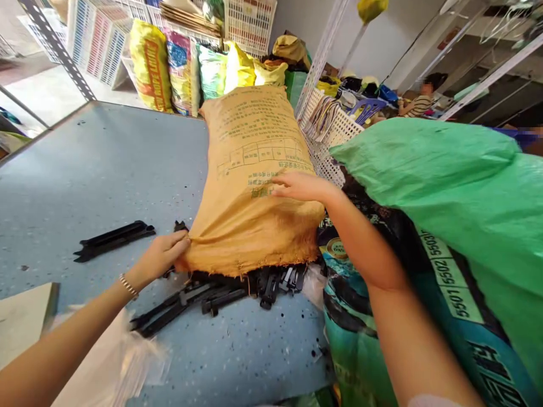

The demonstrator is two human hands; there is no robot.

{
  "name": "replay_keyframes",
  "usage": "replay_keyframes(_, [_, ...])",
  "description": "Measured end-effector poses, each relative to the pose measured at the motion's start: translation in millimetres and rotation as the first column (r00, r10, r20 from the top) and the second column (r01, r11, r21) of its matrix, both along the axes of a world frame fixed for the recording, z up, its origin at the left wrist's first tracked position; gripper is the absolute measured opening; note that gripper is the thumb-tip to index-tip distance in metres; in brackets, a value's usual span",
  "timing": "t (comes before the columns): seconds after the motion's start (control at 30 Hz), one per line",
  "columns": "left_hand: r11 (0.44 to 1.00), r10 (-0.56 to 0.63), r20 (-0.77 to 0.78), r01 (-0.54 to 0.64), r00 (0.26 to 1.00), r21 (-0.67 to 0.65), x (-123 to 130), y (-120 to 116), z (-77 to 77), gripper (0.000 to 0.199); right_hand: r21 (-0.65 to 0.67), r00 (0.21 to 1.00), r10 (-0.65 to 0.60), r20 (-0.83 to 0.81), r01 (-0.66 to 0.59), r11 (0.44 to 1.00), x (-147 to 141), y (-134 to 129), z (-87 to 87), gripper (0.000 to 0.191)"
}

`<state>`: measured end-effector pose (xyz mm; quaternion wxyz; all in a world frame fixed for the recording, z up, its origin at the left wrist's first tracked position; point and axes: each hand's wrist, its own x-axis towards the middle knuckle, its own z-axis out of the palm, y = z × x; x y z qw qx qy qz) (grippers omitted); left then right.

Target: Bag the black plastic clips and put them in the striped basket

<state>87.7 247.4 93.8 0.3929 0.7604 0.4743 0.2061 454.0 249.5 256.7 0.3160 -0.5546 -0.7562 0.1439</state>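
Observation:
A large orange woven sack [258, 220] with green printing lies on the blue-grey table, its ragged open edge toward me. Black plastic parts [212, 294] stick out from under that edge. My left hand [172, 249] pinches the sack's left corner between thumb and fingers. Over the sack's right side is my right hand [297, 185], fingers apart and holding nothing; whether it touches the cloth is unclear. Farther left, another black part [114, 240] rests alone on the table.
Clear plastic bags [114, 362] and a pale box [25, 322] lie at the lower left of the table [139, 152]. Green and teal sacks [449, 164] crowd the right. Behind stand filled sacks [150, 65], a white basket [335, 127] and a person [419, 104].

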Motion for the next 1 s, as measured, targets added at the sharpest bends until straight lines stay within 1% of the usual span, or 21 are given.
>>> replay_keyframes(0.07, [0.986, 0.012, -0.168, 0.017, 0.986, 0.167, 0, -18, -8.1, 0.032, -0.014, 0.995, 0.057, -0.087, -0.058, 0.998, 8, -33, 30.8, 0.054])
replay_keyframes(0.1, [0.958, 0.054, -0.215, 0.009, 0.975, 0.286, 8, -31, -11.0, 0.026, -0.001, 0.987, 0.099, -0.127, -0.100, 0.995, 10, -52, 46.7, 0.050])
replay_keyframes(0.13, [0.907, 0.096, -0.227, 0.008, 0.969, 0.420, 22, -48, -12.6, 0.022, 0.001, 0.977, 0.143, -0.158, -0.144, 0.990, 11, -72, 62.3, 0.044])
replay_keyframes(0.2, [0.763, 0.061, -0.188, 0.076, 0.980, 0.641, 70, -93, -12.7, 0.037, 0.033, 0.942, 0.253, -0.222, -0.252, 0.967, 10, -107, 89.6, 0.031])
replay_keyframes(0.23, [0.701, -0.103, -0.183, 0.202, 0.978, 0.684, 102, -119, -12.3, 0.043, 0.068, 0.919, 0.302, -0.253, -0.294, 0.953, 7, -119, 100.6, 0.026])
replay_keyframes(0.27, [0.625, -0.340, -0.203, 0.382, 0.918, 0.681, 138, -145, -12.6, 0.050, 0.102, 0.899, 0.341, -0.275, -0.325, 0.940, 5, -127, 109.7, 0.024])
replay_keyframes(0.3, [0.512, -0.542, -0.242, 0.544, 0.805, 0.665, 175, -169, -14.4, 0.058, 0.127, 0.886, 0.365, -0.288, -0.342, 0.931, 2, -132, 116.9, 0.024])
replay_keyframes(0.33, [0.409, -0.663, -0.270, 0.639, 0.699, 0.651, 212, -190, -18.0, 0.067, 0.144, 0.878, 0.380, -0.293, -0.352, 0.925, 0, -134, 122.3, 0.025])
replay_keyframes(0.37, [0.340, -0.736, -0.276, 0.689, 0.619, 0.640, 246, -208, -23.7, 0.073, 0.149, 0.874, 0.387, -0.294, -0.357, 0.922, -1, -135, 125.9, 0.026])
replay_keyframes(0.4, [0.327, -0.763, -0.269, 0.710, 0.588, 0.624, 277, -221, -31.2, 0.075, 0.134, 0.875, 0.380, -0.299, -0.356, 0.925, -1, -136, 127.4, 0.026])
replay_keyframes(0.5, [0.411, -0.732, -0.273, 0.724, 0.624, 0.554, 338, -236, -55.9, 0.068, -0.016, 0.919, 0.245, -0.310, -0.262, 0.965, 2, -154, 116.5, 0.025])
replay_keyframes(0.57, [0.447, -0.715, -0.267, 0.716, 0.647, 0.536, 352, -233, -66.7, 0.071, -0.232, 0.980, 0.078, -0.182, -0.119, 0.965, 5, -182, 94.7, 0.025])
replay_keyframes(0.63, [0.455, -0.714, -0.266, 0.718, 0.648, 0.527, 351, -227, -70.8, 0.079, -0.374, 0.990, -0.098, 0.097, 0.128, 0.919, 9, -219, 66.5, 0.026])
replay_keyframes(0.67, [0.457, -0.714, -0.272, 0.724, 0.645, 0.516, 346, -225, -71.5, 0.082, -0.333, 0.943, -0.226, 0.246, 0.301, 0.893, 15, -236, 53.3, 0.026])
replay_keyframes(0.7, [0.459, -0.716, -0.283, 0.736, 0.638, 0.498, 341, -223, -72.1, 0.084, -0.232, 0.860, -0.365, 0.356, 0.460, 0.857, 22, -253, 42.3, 0.030])
replay_keyframes(0.77, [0.463, -0.725, -0.311, 0.769, 0.615, 0.441, 329, -223, -74.4, 0.084, 0.040, 0.665, -0.636, 0.391, 0.678, 0.734, 49, -277, 29.9, 0.063])
replay_keyframes(0.8, [0.466, -0.730, -0.322, 0.783, 0.603, 0.412, 324, -225, -76.4, 0.083, 0.156, 0.559, -0.760, 0.331, 0.762, 0.628, 66, -284, 28.1, 0.077])
replay_keyframes(0.83, [0.470, -0.733, -0.328, 0.792, 0.596, 0.390, 318, -227, -78.6, 0.082, 0.267, 0.427, -0.869, 0.249, 0.833, 0.486, 86, -288, 28.0, 0.083])
replay_keyframes(0.87, [0.475, -0.734, -0.332, 0.798, 0.592, 0.371, 313, -229, -80.6, 0.081, 0.352, 0.340, -0.918, 0.206, 0.849, 0.393, 105, -288, 28.4, 0.091])
replay_keyframes(0.9, [0.483, -0.734, -0.334, 0.800, 0.591, 0.356, 308, -232, -82.1, 0.081, 0.361, 0.331, -0.921, 0.205, 0.849, 0.385, 124, -286, 28.3, 0.095])
replay_keyframes(1.0, [0.505, -0.733, -0.328, 0.800, 0.596, 0.325, 291, -238, -80.5, 0.082, 0.267, 0.197, -0.931, 0.308, 0.921, 0.284, 160, -270, 21.1, 0.092])
